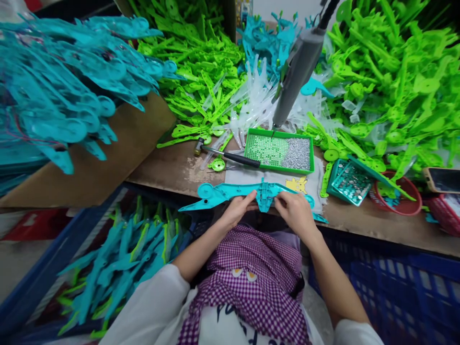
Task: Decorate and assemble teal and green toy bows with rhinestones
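A long turquoise plastic toy part (pixel 230 191) lies crosswise at the table's front edge, its ribbed inner side facing up. My left hand (pixel 240 207) grips its lower edge left of the short crosspiece (pixel 265 195). On the other side of that crosspiece, my right hand (pixel 295 211) has its thumb and fingers closed on the part. Just beyond it sits a green tray (pixel 280 167) with small silvery screws (pixel 299 152). A hammer (pixel 230 155) with a black handle lies against the tray's left side. A grey electric screwdriver (pixel 298 72) hangs with its tip over the tray.
Turquoise parts fill a cardboard box (pixel 118 143) at left; more lie in a blue crate (pixel 21 292) below. Heaps of green parts (pixel 402 86) and clear pieces (pixel 251 100) cover the back. At right are a teal box (pixel 350 182), a red basket (pixel 398 206) and a phone (pixel 443 179).
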Demonstrator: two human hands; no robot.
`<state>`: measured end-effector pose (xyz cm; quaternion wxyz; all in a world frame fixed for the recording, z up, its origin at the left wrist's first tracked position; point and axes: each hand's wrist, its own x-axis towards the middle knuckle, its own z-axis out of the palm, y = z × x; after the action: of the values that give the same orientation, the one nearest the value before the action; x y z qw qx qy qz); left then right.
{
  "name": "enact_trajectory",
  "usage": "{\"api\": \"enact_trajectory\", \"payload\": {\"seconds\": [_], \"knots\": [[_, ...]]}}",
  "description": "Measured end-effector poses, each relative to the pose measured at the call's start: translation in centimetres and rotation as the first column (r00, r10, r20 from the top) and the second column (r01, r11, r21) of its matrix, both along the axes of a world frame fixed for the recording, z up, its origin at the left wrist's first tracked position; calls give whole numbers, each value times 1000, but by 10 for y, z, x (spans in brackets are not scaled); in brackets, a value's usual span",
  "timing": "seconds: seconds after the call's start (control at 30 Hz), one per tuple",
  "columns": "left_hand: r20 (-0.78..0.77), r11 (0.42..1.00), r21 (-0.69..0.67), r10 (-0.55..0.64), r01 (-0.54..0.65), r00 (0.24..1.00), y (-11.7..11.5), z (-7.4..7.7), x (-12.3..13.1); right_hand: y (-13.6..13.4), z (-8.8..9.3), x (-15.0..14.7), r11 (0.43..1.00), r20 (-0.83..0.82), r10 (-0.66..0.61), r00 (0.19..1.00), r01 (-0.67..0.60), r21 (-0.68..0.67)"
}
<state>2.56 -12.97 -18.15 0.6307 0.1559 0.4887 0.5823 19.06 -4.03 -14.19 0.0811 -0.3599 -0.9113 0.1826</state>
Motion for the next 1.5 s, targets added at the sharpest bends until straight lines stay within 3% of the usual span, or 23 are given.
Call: {"api": "enact_trajectory", "payload": {"seconds": [0.37,0.63,0.93,1.13,1.3,1.43,1.5], "knots": [[-67,994,85,-59,65,996,-3,-5,-4,-2,2,-3,998,113,65,992,-65,-4],[-111,997,81,-6,15,994,-3,-7,-3,3,6,3,993,53,11,999,-4,-114],[-119,991,130,-25,41,993,-3,-9,-4,-1,8,-6,997,206,71,976,-65,-38],[-122,990,132,-39,55,992,-4,-10,-4,-6,3,-2,997,39,-10,999,13,-71],[-159,991,110,-64,82,985,-2,-16,-5,-7,-6,-9,1000,-95,4,995,-6,-17],[-233,980,62,-169,188,958,-3,-9,-15,-3,-13,-18,998,-66,-32,997,29,-47],[-387,942,-31,-319,334,865,-7,3,-24,-1,-17,-20,997,0,-56,998,56,-51]]}}
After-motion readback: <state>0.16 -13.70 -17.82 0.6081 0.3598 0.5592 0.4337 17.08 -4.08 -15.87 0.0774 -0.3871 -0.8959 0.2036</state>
